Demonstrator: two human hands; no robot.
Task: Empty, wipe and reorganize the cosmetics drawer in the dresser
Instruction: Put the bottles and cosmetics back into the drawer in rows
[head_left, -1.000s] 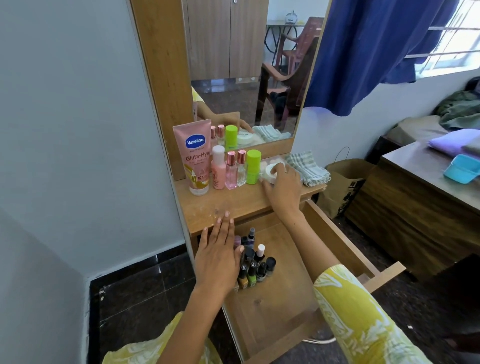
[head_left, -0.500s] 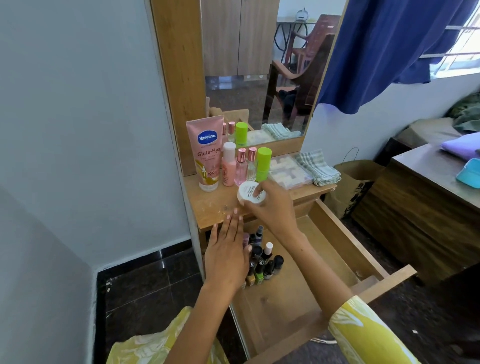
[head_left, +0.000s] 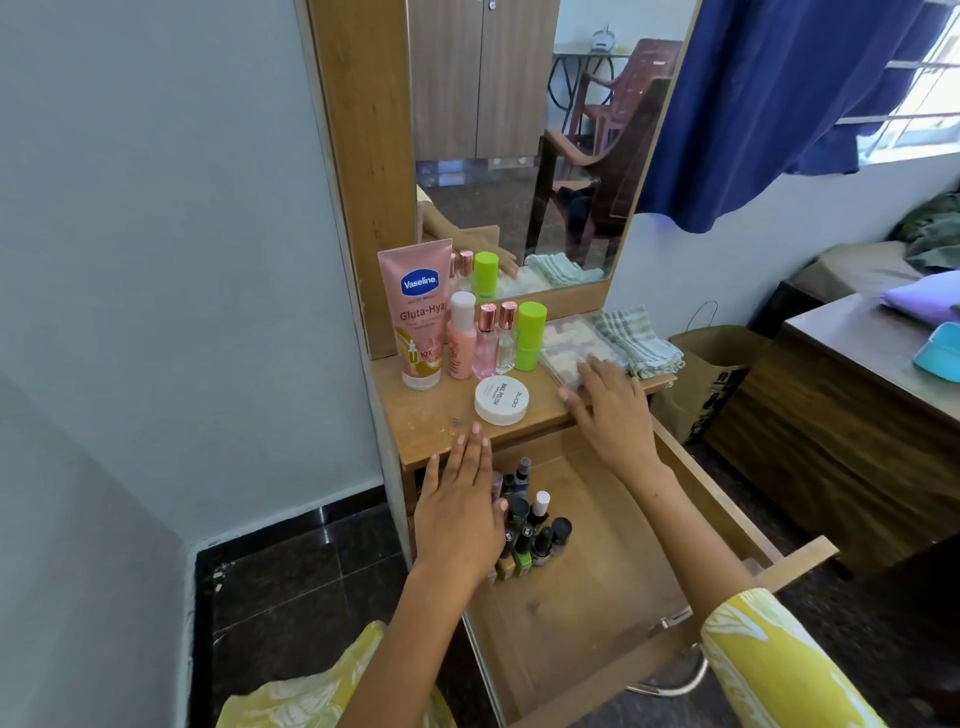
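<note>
Drawer (head_left: 623, 597): standing pulled out under the dresser top (head_left: 441, 415), its wooden floor mostly bare.
Polish bottles (head_left: 530, 535): standing upright in a tight cluster at the drawer's back left corner.
Left hand (head_left: 460, 514): lying flat, fingers straight and together, gripping nothing; its palm is pressing against the left side of the bottles, its fingertips reaching onto the front edge of the top.
Right hand (head_left: 613, 415): reaching over the drawer to the top, fingers spread and resting on the clear box (head_left: 571, 345); whether it is gripping the box cannot be told.
Jar (head_left: 502, 399): sitting on the top, white lid up, just left of the right hand and apart from it.
Back row: lotion tube (head_left: 420, 322), pink bottle (head_left: 461, 338), two small perfume bottles (head_left: 496, 338) and a green bottle (head_left: 530, 335) are standing upright against the mirror (head_left: 519, 156).
Cloth (head_left: 636, 340): lying folded at the right end of the top, just beside the box.
</note>
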